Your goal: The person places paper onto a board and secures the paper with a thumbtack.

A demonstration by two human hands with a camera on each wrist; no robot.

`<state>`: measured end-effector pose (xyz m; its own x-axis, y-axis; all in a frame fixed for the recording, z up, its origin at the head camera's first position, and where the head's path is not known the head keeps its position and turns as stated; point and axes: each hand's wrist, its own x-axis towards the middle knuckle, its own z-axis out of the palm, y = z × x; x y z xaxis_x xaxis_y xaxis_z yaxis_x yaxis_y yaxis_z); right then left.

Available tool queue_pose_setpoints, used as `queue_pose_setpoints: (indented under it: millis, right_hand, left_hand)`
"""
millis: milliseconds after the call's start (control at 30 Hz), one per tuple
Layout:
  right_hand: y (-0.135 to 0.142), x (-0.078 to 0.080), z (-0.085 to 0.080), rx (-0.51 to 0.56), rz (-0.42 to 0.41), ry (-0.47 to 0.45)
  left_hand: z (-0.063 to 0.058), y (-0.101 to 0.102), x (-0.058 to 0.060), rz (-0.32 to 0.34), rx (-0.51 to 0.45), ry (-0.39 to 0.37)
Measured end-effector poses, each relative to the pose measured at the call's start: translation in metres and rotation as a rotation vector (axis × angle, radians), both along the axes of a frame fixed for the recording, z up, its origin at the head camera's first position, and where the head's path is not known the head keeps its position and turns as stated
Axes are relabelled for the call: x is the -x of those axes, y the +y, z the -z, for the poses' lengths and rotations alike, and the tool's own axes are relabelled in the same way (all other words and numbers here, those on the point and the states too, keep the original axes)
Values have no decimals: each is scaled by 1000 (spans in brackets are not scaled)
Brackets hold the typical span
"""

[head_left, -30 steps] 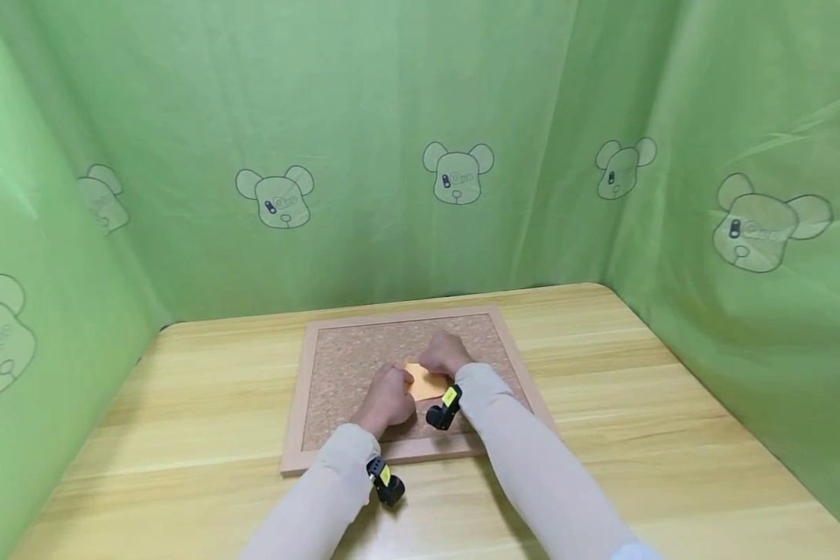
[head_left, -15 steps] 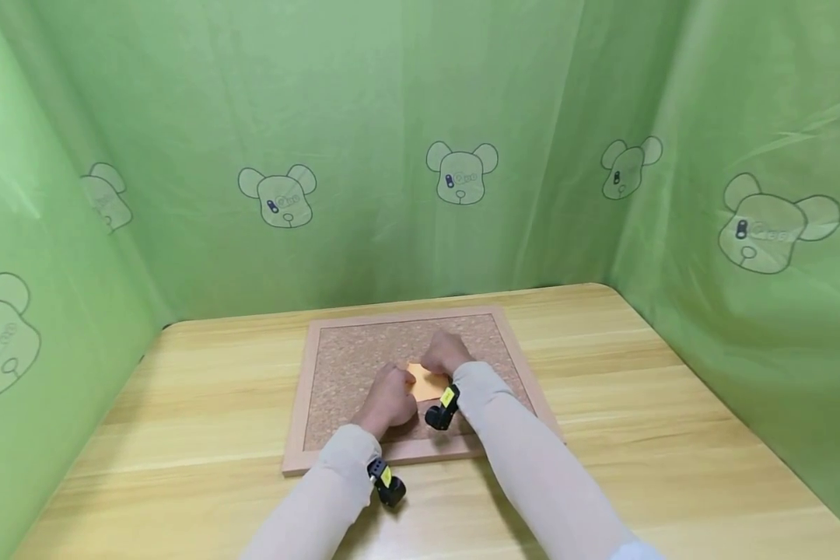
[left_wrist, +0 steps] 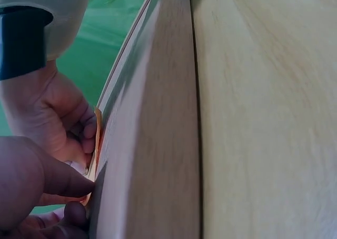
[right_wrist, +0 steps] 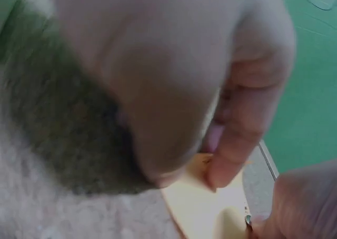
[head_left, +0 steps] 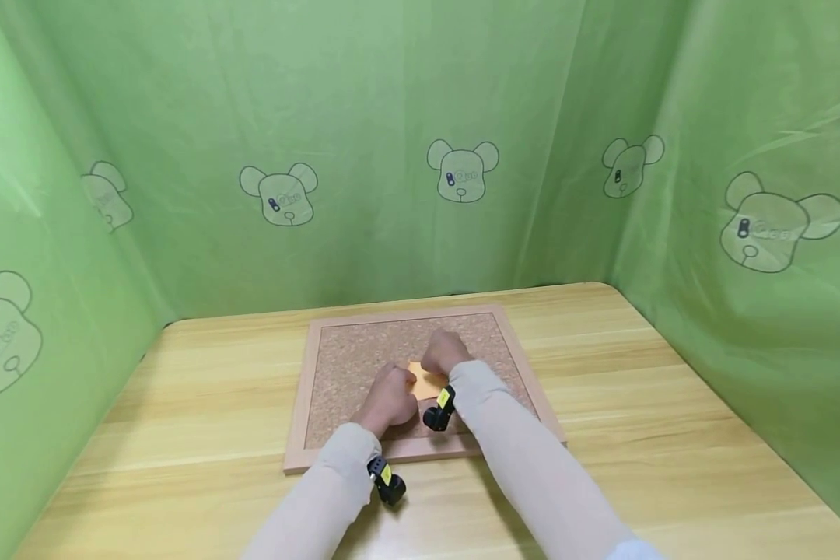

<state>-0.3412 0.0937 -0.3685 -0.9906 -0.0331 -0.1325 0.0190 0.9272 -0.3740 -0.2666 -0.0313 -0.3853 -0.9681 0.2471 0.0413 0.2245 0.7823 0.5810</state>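
A small orange paper note (head_left: 425, 383) lies on the cork of a wood-framed cork board (head_left: 364, 365). My left hand (head_left: 390, 397) holds the note's left edge, thumb and fingers close together. At the note's upper right, my right hand (head_left: 445, 352) has curled fingers pinching its edge. In the right wrist view, the right thumb and a fingertip (right_wrist: 224, 168) meet the note (right_wrist: 208, 212), and a tiny shiny piece (right_wrist: 248, 219) sits by the left hand (right_wrist: 305, 202); its kind is unclear. The left wrist view shows the note (left_wrist: 98, 133) edge-on, partly hidden by fingers.
The cork board lies on a light wooden table (head_left: 644, 404), its frame (head_left: 462, 446) raised along the near side. Green curtains (head_left: 364, 249) with bear-head prints surround the back and sides. A wrist camera (head_left: 439, 410) hangs under the right wrist, close above the board.
Both hands stay at the note with almost no movement. The right wrist has shifted very slightly left. The whole view has drifted a little.
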Motion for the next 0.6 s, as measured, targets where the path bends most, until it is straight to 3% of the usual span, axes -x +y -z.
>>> queue_pose_setpoints:
  millis: [467, 600]
  right_hand:
    - [19, -9, 9, 3, -78, 62]
    - [23, -12, 14, 60, -96, 98]
  left_hand:
    - [3, -3, 1, -9, -5, 1]
    - [5, -7, 1, -8, 3, 2]
